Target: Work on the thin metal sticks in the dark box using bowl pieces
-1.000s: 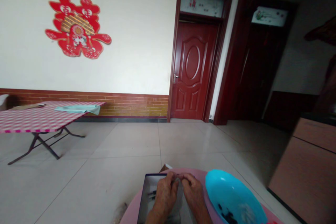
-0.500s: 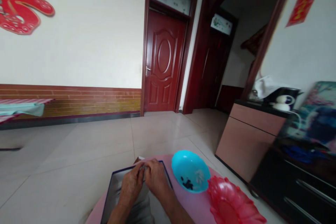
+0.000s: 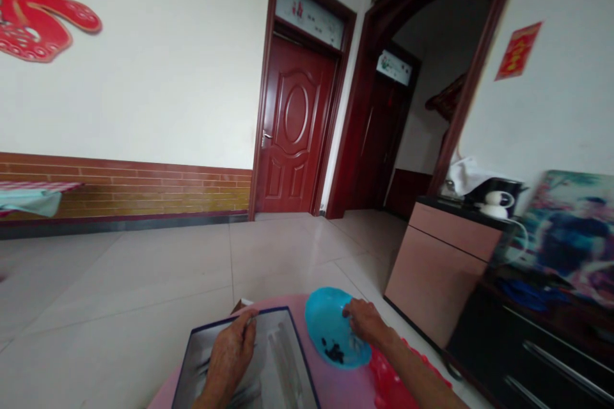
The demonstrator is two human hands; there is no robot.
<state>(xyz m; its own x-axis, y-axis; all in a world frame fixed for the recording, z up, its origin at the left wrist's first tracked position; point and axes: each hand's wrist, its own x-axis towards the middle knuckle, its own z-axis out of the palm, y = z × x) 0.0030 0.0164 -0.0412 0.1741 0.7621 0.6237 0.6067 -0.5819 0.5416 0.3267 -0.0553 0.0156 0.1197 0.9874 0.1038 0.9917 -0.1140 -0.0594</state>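
My left hand (image 3: 232, 348) is over a shallow, blue-edged box (image 3: 300, 356), thumb and fingers pressed together near its far edge. Something small may be between the fingertips, but I cannot make it out. Beneath it and to its right in the box lie long, pale, see-through strips (image 3: 284, 358) and thin dark sticks (image 3: 204, 367). My right hand (image 3: 365, 321) reaches over the right rim of a blue bowl (image 3: 320, 307), its fingers closed and pointing down inside. Small black pieces (image 3: 334, 351) rest on the bowl's bottom, with small clear pieces (image 3: 355, 342) beside them.
A pink round table (image 3: 330, 388) carries the box and the bowl. A red scalloped dish (image 3: 391, 380) sits right of the bowl, partly under my right forearm. Farther right stand a pinkish cabinet (image 3: 439, 262) and a black drawer unit (image 3: 537, 351).
My hands were together above the box. The right hand has moved right to the blue bowl, while the left has stayed over the box. The view has shifted slightly.
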